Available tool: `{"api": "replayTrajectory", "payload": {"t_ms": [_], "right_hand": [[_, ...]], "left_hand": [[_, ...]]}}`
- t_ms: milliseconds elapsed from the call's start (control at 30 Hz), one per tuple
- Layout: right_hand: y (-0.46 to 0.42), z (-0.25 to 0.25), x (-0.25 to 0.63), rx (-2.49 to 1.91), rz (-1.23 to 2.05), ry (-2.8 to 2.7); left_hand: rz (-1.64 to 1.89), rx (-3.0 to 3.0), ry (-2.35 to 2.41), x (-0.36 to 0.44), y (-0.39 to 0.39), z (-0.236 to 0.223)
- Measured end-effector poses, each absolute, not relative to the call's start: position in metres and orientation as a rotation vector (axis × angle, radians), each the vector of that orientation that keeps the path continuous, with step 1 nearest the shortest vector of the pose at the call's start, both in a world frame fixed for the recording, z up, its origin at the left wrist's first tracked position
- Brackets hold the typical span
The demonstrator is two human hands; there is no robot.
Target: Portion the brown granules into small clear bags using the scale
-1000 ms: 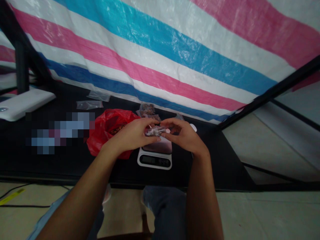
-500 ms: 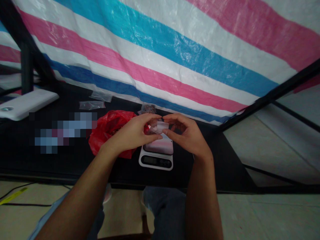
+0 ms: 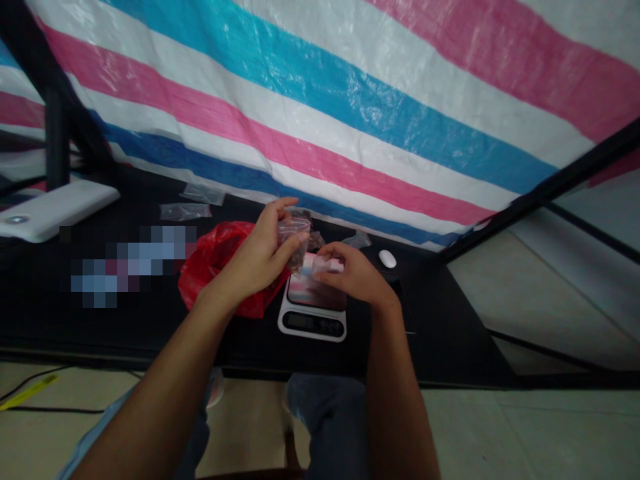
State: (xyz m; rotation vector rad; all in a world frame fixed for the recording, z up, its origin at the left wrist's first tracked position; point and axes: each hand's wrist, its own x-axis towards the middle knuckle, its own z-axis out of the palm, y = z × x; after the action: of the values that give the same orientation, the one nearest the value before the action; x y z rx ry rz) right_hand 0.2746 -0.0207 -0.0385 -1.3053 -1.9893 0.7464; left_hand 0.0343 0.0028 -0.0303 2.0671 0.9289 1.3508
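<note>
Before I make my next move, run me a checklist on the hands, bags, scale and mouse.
1. Left hand has hold of the clear bag: ok, gripped near its top.
2. Clear bag sealed: cannot tell, the seam is too small.
3. Right hand empty: cannot tell, its grasp is unclear over the scale.
4. Scale reading legible: not ok, the display is too dim.
5. Red bag open: ok, its mouth gapes.
6. Mouse apart from right hand: ok.
</note>
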Motion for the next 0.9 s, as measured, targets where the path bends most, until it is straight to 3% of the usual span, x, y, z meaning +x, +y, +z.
{"api": "replayTrajectory", "payload": {"t_ms": [233, 400, 567, 900], "right_hand": [[-0.034, -0.019, 0.273, -1.451, 0.714, -2.019], [-0.052, 0.018, 0.254, -1.227, 0.476, -1.952], [-0.050, 0.024, 0.237, -1.203, 0.608, -2.089], [-0.036, 0.021, 0.243, -1.218, 0.630, -1.854]], "left_hand": [[1.250, 1.968, 0.899, 0.034, 0.003, -0.033], [1.111, 2.024, 0.895, 0.032, 0.001, -0.031], [1.072, 2.081, 0.874, 0.026, 0.001, -0.029], [1.071, 2.103, 0.979, 0.008, -0.001, -0.016]]}}
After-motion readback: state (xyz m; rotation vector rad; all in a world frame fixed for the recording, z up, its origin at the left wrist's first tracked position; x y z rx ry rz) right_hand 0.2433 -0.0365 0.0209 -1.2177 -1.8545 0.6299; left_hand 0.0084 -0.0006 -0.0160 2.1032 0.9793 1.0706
